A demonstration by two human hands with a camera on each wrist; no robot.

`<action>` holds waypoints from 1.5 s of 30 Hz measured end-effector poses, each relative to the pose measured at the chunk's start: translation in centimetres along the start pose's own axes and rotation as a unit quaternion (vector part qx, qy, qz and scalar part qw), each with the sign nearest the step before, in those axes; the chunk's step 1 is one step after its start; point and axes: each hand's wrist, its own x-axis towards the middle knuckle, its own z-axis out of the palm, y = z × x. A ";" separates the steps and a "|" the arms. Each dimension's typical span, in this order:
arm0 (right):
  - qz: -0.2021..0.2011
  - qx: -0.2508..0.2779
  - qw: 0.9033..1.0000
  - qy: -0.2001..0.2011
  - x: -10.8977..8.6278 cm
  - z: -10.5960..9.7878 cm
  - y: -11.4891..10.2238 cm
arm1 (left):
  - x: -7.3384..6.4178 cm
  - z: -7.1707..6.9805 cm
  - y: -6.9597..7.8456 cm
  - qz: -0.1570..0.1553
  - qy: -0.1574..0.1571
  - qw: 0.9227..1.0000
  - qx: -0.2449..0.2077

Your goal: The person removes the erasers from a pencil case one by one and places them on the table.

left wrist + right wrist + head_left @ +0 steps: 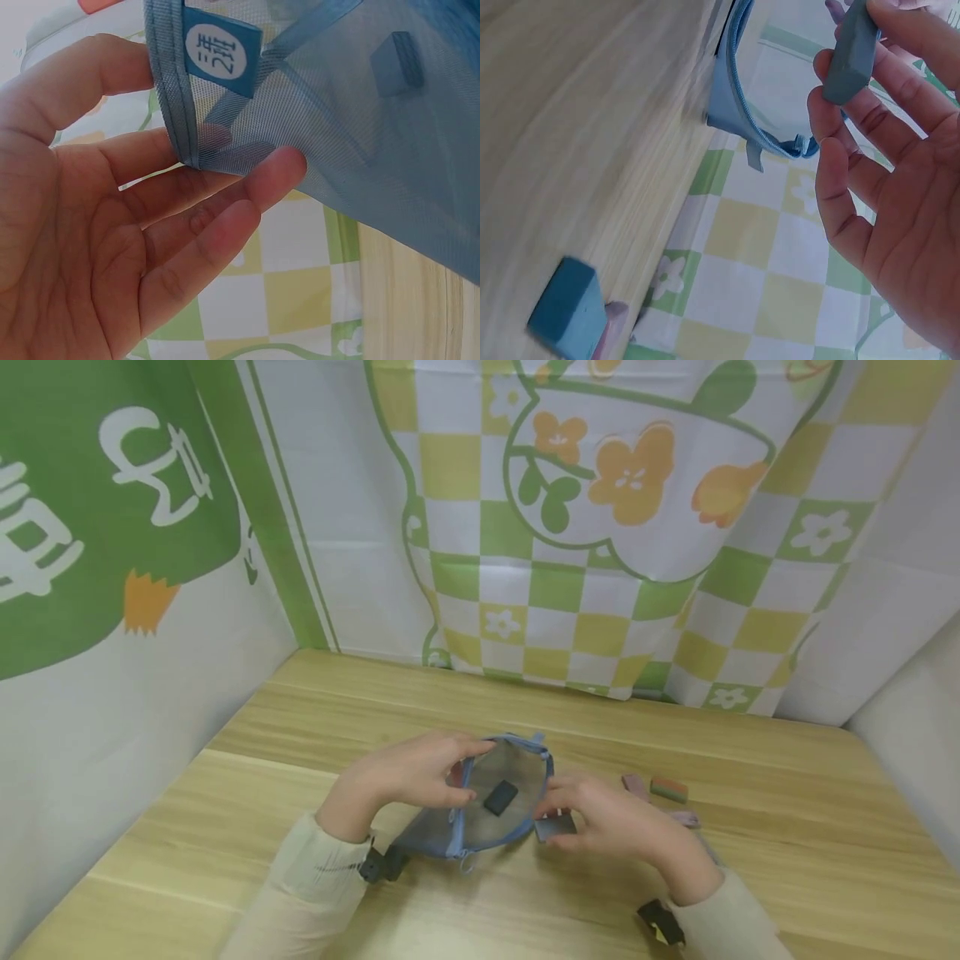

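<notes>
A blue mesh zip pouch (510, 839) lies on the table with its mouth spread wide. My left hand (416, 772) grips its edge, and in the left wrist view the fingers (281, 176) curl about the rim beside a blue label (221, 52). Inside the pouch sits a small dark block (500, 797), which shows through the mesh in the left wrist view. To the right of the mouth, my right hand (600, 818) pinches a grey-blue eraser-like block (853, 56) between thumb and fingertips, close to the pouch's rim.
Right of the pouch lie an orange-and-green block (669, 789), a pink block (634, 787) and another pinkish piece (685, 818), partly behind my right arm. A teal slanted block (568, 307) shows in the right wrist view. A checked, flowered curtain (555, 602) hangs behind the wooden table (292, 727).
</notes>
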 end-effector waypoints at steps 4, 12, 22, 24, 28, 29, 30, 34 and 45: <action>-0.001 0.006 1.000 0.007 -0.6 -0.1 0.1 | 0.0 0.0 0.0 0.000 0.002 1.000 0.003; -0.007 0.003 1.000 0.029 -2.0 -0.1 0.3 | -0.2 0.2 -0.1 -0.003 0.000 1.000 0.000; -0.016 -0.005 0.999 0.046 -3.4 -0.3 0.8 | -0.2 0.2 -0.2 0.000 0.003 1.000 0.004; -0.011 -0.002 0.999 0.044 -3.7 -0.3 0.9 | -0.2 0.2 -0.2 0.001 0.003 1.000 0.006; -0.006 -0.006 0.999 0.046 -4.3 -0.5 0.8 | -0.1 0.3 -0.4 0.001 0.002 1.000 0.007; -0.005 -0.007 0.999 0.047 -4.4 -0.5 0.8 | -0.1 0.3 -0.4 -0.001 0.001 1.000 0.007; -0.004 -0.007 0.999 0.047 -4.5 -0.6 0.8 | -0.1 0.3 -0.4 -0.001 0.001 1.000 0.008; -0.007 -0.003 0.999 0.051 -4.9 -0.7 0.8 | -0.1 0.2 -0.3 0.002 -0.002 1.000 0.010; -0.003 -0.026 0.998 0.056 -6.2 -0.8 1.3 | 0.0 0.0 0.0 0.003 -0.005 1.000 0.013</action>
